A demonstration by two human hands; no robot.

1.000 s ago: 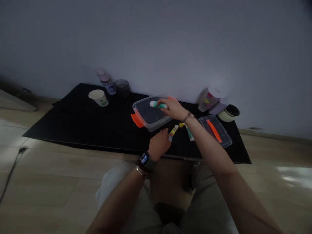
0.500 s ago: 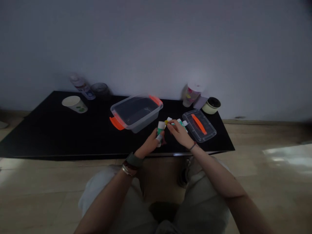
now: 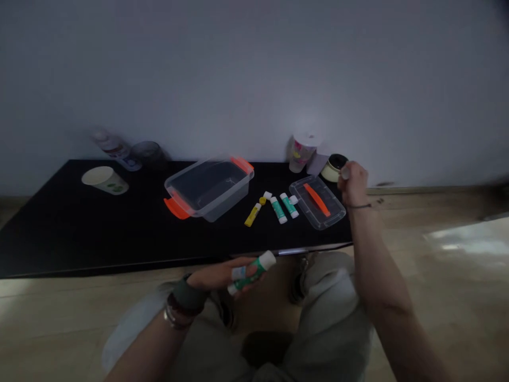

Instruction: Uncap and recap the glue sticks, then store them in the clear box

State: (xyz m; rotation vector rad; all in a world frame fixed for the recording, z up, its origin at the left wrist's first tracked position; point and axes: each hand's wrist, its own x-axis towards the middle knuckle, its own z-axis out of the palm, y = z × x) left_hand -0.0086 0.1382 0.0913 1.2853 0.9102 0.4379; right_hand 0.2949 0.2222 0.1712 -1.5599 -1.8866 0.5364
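My left hand [image 3: 222, 276] is closed round a green and white glue stick [image 3: 251, 271], held low over my lap, off the near edge of the black mat [image 3: 99, 228]. My right hand [image 3: 352, 183] is raised at the mat's right end, fingers closed on a small white thing, maybe a cap, close to a cream bowl [image 3: 333, 167]. On the mat lie a yellow glue stick [image 3: 253, 213] and two green glue sticks [image 3: 283, 207]. A clear box with orange handles [image 3: 209, 187] stands to their left. Its clear lid [image 3: 317, 200] lies to their right.
A paper cup [image 3: 104, 179], a bottle [image 3: 113, 147] and a dark glass [image 3: 146, 151] stand at the mat's far left by the wall. A pale tumbler [image 3: 301, 152] stands by the wall near the bowl. My knees are just below the mat's near edge.
My left hand drew back toward my lap with the green glue stick. My right hand left the sticks and rose to the right, near the bowl. The camera view shifted right.
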